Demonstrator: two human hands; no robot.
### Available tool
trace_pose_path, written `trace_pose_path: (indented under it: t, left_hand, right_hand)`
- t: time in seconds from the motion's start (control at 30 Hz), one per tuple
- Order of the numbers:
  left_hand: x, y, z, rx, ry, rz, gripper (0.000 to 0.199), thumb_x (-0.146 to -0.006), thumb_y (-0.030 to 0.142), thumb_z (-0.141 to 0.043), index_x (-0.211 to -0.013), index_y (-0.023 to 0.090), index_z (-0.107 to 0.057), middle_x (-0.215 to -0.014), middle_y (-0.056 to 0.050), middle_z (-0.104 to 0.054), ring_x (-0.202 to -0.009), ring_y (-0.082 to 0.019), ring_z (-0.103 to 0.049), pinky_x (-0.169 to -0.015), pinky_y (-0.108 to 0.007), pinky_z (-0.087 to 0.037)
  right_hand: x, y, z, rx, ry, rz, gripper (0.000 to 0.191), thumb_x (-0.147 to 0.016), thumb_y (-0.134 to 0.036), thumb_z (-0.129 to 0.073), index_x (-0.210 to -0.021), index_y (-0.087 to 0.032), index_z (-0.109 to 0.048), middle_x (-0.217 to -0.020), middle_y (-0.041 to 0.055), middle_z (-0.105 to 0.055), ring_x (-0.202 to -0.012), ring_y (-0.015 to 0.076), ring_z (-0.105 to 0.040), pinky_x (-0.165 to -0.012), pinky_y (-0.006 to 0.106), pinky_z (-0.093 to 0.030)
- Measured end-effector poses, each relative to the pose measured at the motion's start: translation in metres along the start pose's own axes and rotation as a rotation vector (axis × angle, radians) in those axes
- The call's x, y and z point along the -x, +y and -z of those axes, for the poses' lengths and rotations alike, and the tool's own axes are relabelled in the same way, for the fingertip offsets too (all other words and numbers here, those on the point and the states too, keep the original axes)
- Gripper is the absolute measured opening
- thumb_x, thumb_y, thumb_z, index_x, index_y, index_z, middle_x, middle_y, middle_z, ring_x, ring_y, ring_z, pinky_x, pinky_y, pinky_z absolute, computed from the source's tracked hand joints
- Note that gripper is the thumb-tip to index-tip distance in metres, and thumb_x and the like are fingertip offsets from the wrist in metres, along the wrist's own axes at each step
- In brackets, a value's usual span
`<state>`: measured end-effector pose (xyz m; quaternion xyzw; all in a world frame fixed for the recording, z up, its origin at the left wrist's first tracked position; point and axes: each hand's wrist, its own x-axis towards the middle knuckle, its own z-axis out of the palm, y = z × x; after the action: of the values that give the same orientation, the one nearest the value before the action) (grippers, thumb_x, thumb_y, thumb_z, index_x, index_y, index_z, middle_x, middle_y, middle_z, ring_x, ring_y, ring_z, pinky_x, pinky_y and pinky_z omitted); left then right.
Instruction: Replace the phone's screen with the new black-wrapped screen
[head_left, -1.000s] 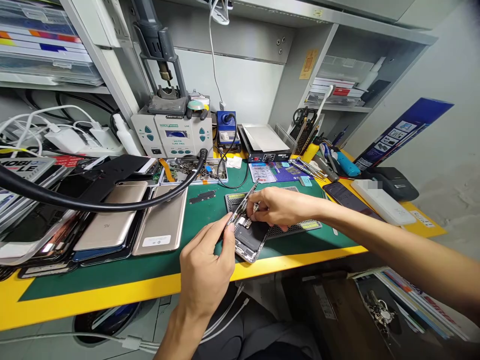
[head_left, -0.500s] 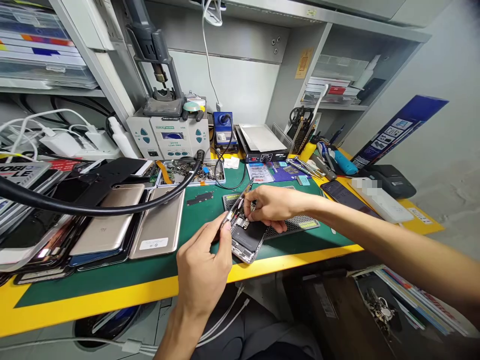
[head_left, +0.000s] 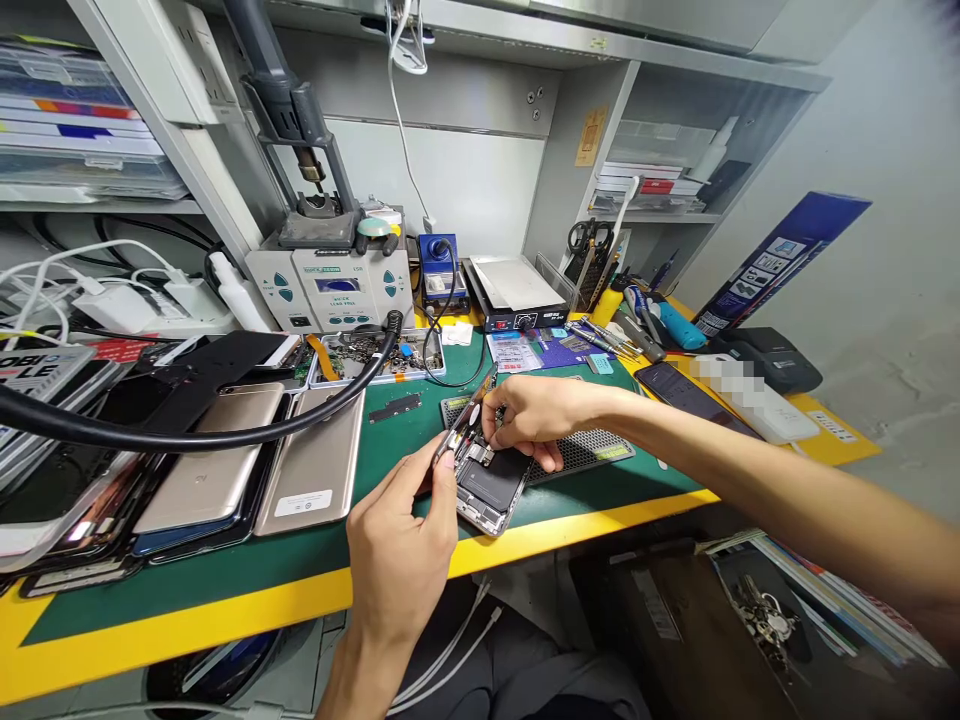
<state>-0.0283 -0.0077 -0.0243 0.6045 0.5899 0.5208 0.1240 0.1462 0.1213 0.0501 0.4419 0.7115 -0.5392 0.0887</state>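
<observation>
An opened phone [head_left: 491, 487] lies on the green mat, its black battery and inner parts showing. Along its left side the phone screen [head_left: 452, 437] stands tilted up, seen almost edge-on. My left hand [head_left: 405, 525] pinches the near end of that screen between thumb and fingers. Over the upper part of the phone, my right hand [head_left: 521, 415] has thumb and forefinger pressed together among the inner parts. Whatever those fingertips grip, if anything, is hidden. Beneath my right hand lies a black perforated pad [head_left: 592, 452].
Stacked phones and a gold phone back [head_left: 315, 460] lie at left, under a thick black hose [head_left: 187, 437]. A hot-air station [head_left: 337, 290] and parts tray [head_left: 349, 377] stand behind. At right are tools, a dark phone [head_left: 686, 392] and a white power bank [head_left: 757, 400].
The whole view has shifted slightly, with the bench appearing a little further left. Both hands keep almost the same grip and place at the phone.
</observation>
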Motion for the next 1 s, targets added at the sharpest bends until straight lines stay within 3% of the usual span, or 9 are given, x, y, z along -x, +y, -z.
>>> trace_pose_path:
  t: [0.73, 0.87, 1.0]
  left_hand:
    - [-0.003, 0.002, 0.000, 0.004, -0.011, 0.089, 0.030, -0.094, 0.036, -0.059, -0.113, 0.021, -0.075, -0.099, -0.005, -0.080, -0.081, -0.020, -0.075, -0.083, -0.030, -0.060]
    - [-0.003, 0.002, 0.001, -0.003, 0.014, 0.134, 0.030, -0.093, 0.039, -0.059, -0.111, 0.021, -0.076, -0.097, -0.004, -0.080, -0.078, -0.018, -0.075, -0.079, -0.028, -0.059]
    - [-0.003, 0.001, 0.003, -0.008, 0.058, 0.183, 0.028, -0.093, 0.040, -0.060, -0.108, 0.022, -0.076, -0.094, -0.001, -0.079, -0.077, -0.016, -0.074, -0.075, -0.024, -0.058]
  right_hand:
    - [-0.005, 0.008, 0.004, 0.051, -0.045, 0.087, 0.010, -0.083, -0.020, -0.062, -0.092, -0.018, -0.058, -0.053, -0.0078, -0.058, -0.041, 0.0131, -0.062, -0.039, 0.020, -0.049]
    - [0.010, 0.001, 0.006, 0.064, 0.006, 0.115, 0.017, -0.088, -0.026, -0.059, -0.104, -0.019, -0.058, -0.060, -0.0068, -0.060, -0.044, 0.0137, -0.064, -0.041, 0.022, -0.050]
    - [0.042, 0.000, 0.016, 0.145, 0.156, 0.129, 0.029, -0.094, -0.035, -0.054, -0.118, -0.019, -0.057, -0.072, -0.0023, -0.065, -0.049, 0.0132, -0.065, -0.046, 0.023, -0.050]
